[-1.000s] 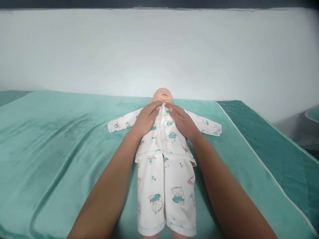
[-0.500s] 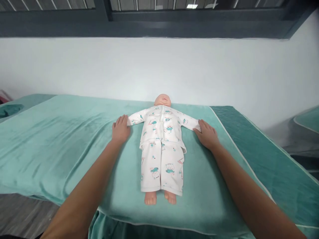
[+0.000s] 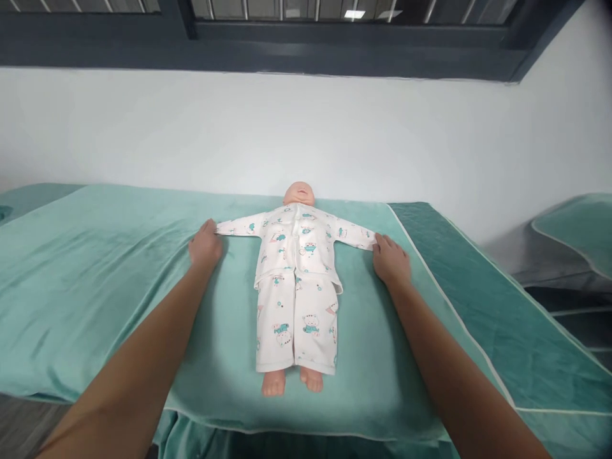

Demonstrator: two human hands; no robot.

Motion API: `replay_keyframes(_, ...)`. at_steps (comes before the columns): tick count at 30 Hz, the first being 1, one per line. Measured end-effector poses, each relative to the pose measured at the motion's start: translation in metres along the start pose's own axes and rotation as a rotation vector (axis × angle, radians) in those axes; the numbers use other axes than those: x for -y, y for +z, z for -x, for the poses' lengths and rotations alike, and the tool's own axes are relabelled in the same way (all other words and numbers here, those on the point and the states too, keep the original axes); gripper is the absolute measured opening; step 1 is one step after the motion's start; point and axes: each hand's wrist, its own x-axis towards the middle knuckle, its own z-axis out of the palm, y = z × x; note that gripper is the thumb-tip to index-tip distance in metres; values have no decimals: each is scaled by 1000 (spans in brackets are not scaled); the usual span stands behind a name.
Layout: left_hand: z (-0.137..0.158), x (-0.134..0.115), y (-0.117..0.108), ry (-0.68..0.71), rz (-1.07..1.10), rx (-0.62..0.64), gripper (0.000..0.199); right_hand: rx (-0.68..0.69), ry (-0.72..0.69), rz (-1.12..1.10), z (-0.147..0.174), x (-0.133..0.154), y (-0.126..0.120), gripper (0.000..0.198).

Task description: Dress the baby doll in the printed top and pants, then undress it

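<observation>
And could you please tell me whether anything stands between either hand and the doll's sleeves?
Nothing visible does: the left hand is right at the end of one outstretched sleeve, and the right hand is at the end of the other sleeve. The green cover lies beneath.

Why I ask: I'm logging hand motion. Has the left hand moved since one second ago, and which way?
Yes: the left hand has moved left, off the doll's chest to the sleeve's end, farther from the sheet's white edge.
</observation>
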Motion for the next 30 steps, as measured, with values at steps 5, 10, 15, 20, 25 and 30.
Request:
replay_keyframes(5,8,-1,-2,18,39,-34,56,-132,-37,-49,2,0,-1,45)
replay_keyframes(10,26,1,-1,36,90,-47,57,-298,-248,-220,27,15,-7,39)
replay_keyframes(15,61,-8,-9,46,168,-81,61,-248,-283,-567,85,54,-12,47)
replay_keyframes(20,103,-27,-21,164,129,-155,59,-36,-326,-771,144,73,-21,47)
replay_keyframes(25,117,-36,-21,315,127,-94,54,-223,-234,-877,159,87,-42,39)
replay_keyframes(30,103,-29,-17,169,140,10,52,-249,-478,-488,144,134,-65,38)
